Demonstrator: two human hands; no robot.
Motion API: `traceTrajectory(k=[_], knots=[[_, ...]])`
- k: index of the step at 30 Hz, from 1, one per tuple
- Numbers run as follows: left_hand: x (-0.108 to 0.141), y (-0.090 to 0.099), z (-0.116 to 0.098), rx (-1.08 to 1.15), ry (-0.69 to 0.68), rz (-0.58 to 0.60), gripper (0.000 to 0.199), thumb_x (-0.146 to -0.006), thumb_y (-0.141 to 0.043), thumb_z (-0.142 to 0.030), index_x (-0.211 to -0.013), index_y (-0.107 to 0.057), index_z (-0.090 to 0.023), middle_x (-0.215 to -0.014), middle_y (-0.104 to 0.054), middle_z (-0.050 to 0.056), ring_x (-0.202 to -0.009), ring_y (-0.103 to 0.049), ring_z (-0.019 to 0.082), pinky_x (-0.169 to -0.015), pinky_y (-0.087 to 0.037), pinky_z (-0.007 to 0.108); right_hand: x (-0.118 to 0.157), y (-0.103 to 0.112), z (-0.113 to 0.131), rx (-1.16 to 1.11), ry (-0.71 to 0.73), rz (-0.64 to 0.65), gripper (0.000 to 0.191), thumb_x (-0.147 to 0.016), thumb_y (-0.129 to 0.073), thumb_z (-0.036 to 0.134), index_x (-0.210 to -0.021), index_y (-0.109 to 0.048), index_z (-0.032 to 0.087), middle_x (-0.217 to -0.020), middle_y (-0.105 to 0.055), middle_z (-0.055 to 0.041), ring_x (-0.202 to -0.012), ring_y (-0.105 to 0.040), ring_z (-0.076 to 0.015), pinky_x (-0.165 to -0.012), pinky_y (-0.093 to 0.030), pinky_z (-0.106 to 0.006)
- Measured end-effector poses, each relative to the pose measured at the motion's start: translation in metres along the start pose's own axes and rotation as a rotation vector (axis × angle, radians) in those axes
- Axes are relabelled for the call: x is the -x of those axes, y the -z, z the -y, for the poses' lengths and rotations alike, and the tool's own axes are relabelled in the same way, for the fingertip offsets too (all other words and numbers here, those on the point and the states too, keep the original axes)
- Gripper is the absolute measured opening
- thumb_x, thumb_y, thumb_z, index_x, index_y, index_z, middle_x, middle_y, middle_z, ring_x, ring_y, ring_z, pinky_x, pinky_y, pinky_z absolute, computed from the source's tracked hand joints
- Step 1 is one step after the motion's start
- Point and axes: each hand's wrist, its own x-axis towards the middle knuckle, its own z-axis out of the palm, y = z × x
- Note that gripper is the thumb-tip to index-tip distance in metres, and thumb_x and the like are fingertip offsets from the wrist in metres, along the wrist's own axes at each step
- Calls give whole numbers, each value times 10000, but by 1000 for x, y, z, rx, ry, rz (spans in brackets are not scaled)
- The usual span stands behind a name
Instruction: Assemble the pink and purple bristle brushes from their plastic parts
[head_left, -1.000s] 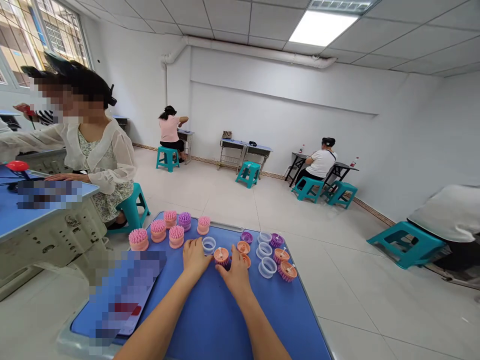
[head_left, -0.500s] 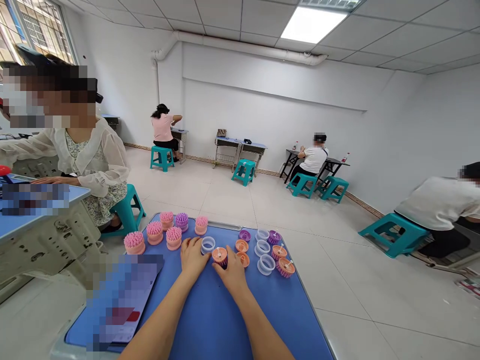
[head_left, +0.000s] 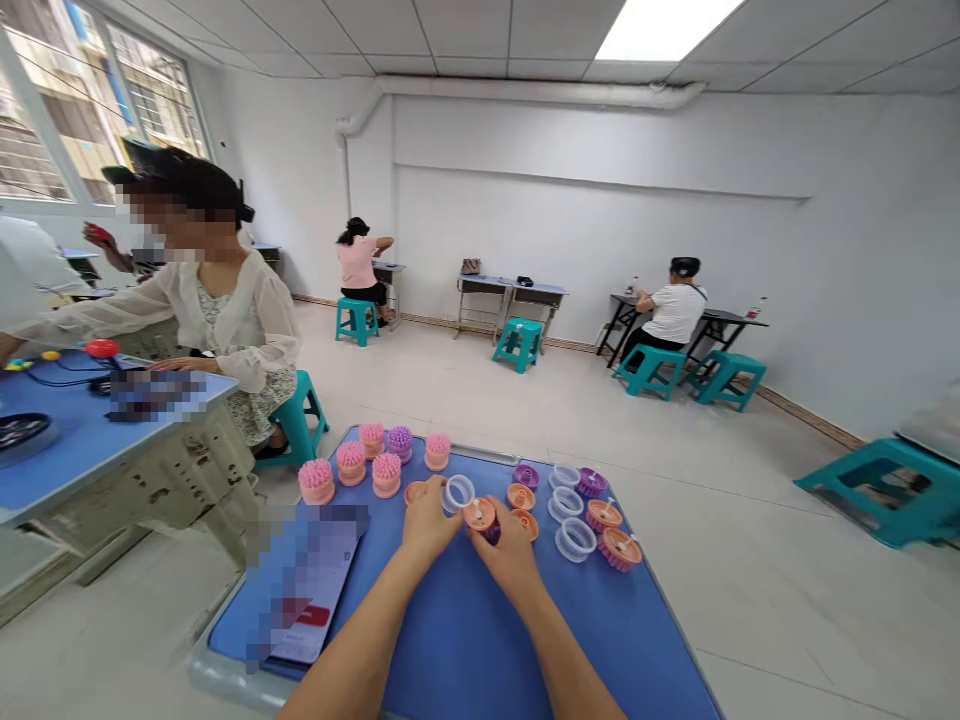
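The blue bench point(head_left: 450, 650) carries all parts. A phone point(head_left: 319, 590) lies flat along its left side, the screen partly blurred. The left hand point(head_left: 429, 525) grips a clear ring point(head_left: 458, 494) between thumb and fingers. The right hand point(head_left: 510, 550), narrowed, holds an orange-topped brush head point(head_left: 480, 514) just beside that ring, over the middle of the bench. Five pink brushes point(head_left: 386, 475) and one purple brush point(head_left: 400, 444) stand bristles up at far left. At right, three other brush heads point(head_left: 619, 549) rest bristles down, beside three clear rings point(head_left: 576, 540). Small round caps point(head_left: 521, 497), purple and orange, lie beyond the right hand.
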Motion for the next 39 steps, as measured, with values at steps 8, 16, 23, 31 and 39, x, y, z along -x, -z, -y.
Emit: traceTrajectory(k=[8,16,23,31,39], knots=[[3,10,-10,491,-78,85,355,-679,-588,-206,-1026,-520,-172,-1010,-638,73,-906,-611,200,-815,-469,319,-3,23,18,-606,-121,133,533,-653,-732,281,-1150,-556,202,-1058,-651,-71,-961,-616,-250,-855,-495,-389],[6,19,-18,1316,201,306,443,-554,-796,-230,-925,-553,-220,-881,-618,-9,-834,-583,133,-792,-450,267,-5,34,36,-770,-105,-34,468,-614,-776,299,-1011,-540,226,-909,-650,-36,-821,-618,-197,-708,-513,-309],[3,19,-17,1357,243,313,430,-604,-769,-307,-976,-571,-222,-894,-609,-16,-831,-576,124,-781,-448,250,-7,40,35,-700,-39,1,433,-656,-728,316,-1047,-561,230,-936,-638,-54,-838,-619,-209,-728,-528,-332],[0,17,-13,1373,345,274,389,-607,-717,-189,-977,-597,-199,-871,-626,-10,-773,-590,103,-727,-467,206,-2,37,32,-459,59,22,469,-694,-664,208,-1145,-540,230,-1045,-582,-66,-887,-617,-206,-773,-535,-337],[-2,13,-9,1336,395,345,356,-648,-637,-221,-1000,-597,-191,-924,-663,29,-791,-620,130,-778,-480,254,-2,39,40,-316,186,7,363,-713,-645,187,-1064,-562,221,-984,-624,-63,-868,-625,-209,-744,-544,-338]])
